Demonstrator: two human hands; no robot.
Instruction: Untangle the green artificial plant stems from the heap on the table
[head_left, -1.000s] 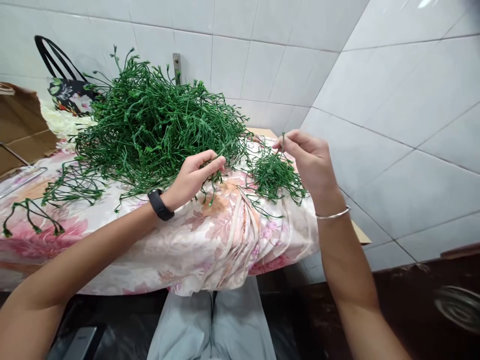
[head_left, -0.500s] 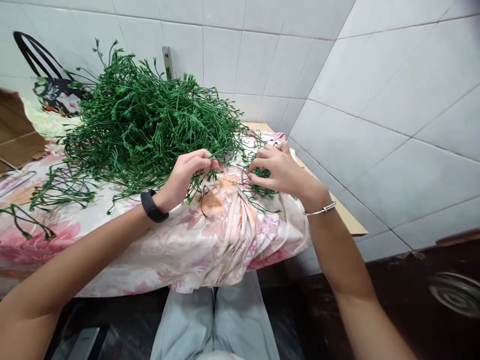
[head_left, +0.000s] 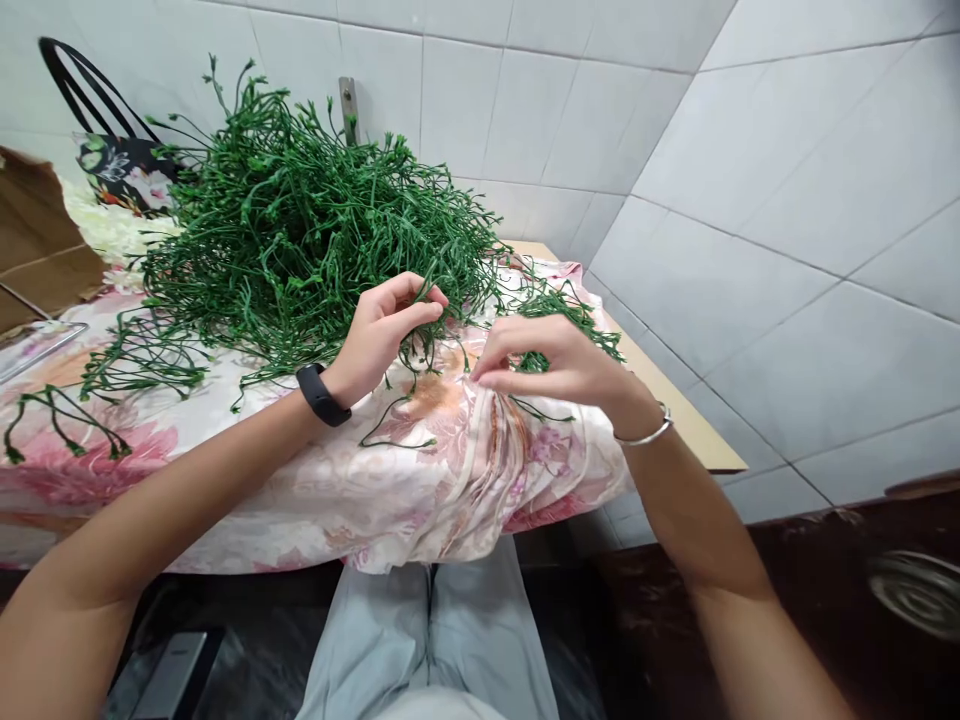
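Note:
A large tangled heap of green artificial flower stems lies on a flowered cloth. My left hand is at the heap's right front edge, thumb and fingers closed on green stems that show around the fingertips. My right hand is pinched just above the cloth; what is between its fingertips is too small to make out. Behind and under the right hand lies a smaller bunch of green stems. One loose stem rests on the cloth below my left hand.
At the far left are a brown cardboard box, white flowers and a dark floral bag. Loose stems lie at left. Tiled walls bound the back and right. A bare board edge sticks out at right.
My right hand has moved left and down from the small bunch, toward my left hand. A loose stem now lies lower on the cloth. The view has shifted slightly.

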